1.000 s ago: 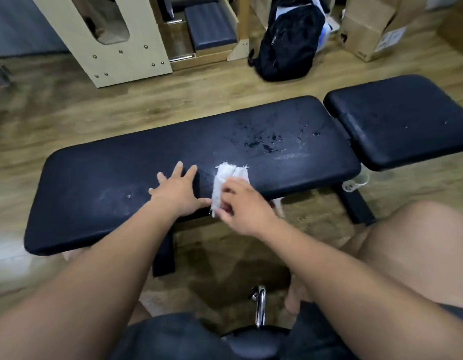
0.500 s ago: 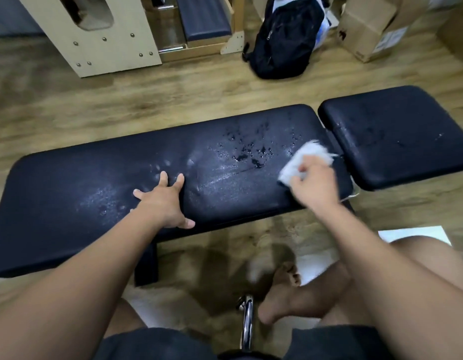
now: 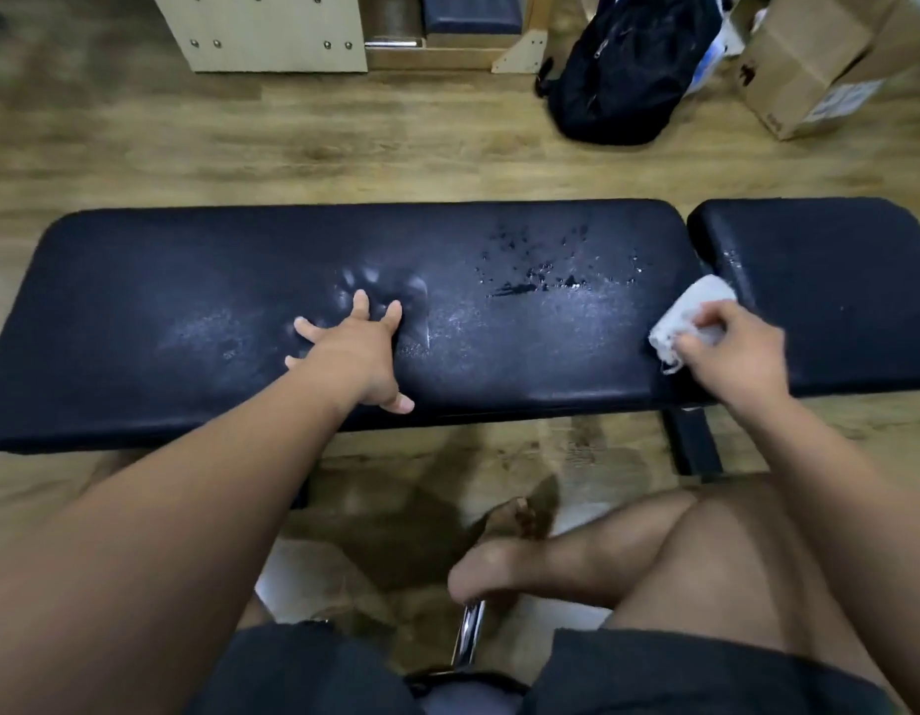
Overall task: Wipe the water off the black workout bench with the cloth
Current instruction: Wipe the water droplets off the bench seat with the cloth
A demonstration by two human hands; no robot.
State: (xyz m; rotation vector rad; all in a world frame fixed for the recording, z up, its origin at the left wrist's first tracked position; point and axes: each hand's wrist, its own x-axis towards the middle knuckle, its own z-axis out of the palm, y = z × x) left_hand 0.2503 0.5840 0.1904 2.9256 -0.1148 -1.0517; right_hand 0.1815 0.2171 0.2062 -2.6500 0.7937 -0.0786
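Observation:
The black workout bench (image 3: 163, 301) stretches across the view, its long pad on the left and a shorter pad (image 3: 834, 281) on the right. Water drops (image 3: 535, 270) speckle the long pad right of centre, with a damp smear below them. My right hand (image 3: 731, 353) grips a folded white cloth (image 3: 690, 314) pressed on the long pad's right end, by the gap between the pads. My left hand (image 3: 354, 348) lies flat with spread fingers on the middle of the long pad, beside faint fingerprints.
Beyond the bench on the wooden floor lie a black backpack (image 3: 623, 69), a cardboard box (image 3: 808, 59) and a pale wooden frame (image 3: 272, 33). My bare legs and a foot (image 3: 499, 565) are under the near edge, by a chrome bar (image 3: 470, 637).
My right hand has swept the cloth rightward along the near part of the pad, from beside my left hand to the pad's right end. The left hand stays planted. The view has shifted.

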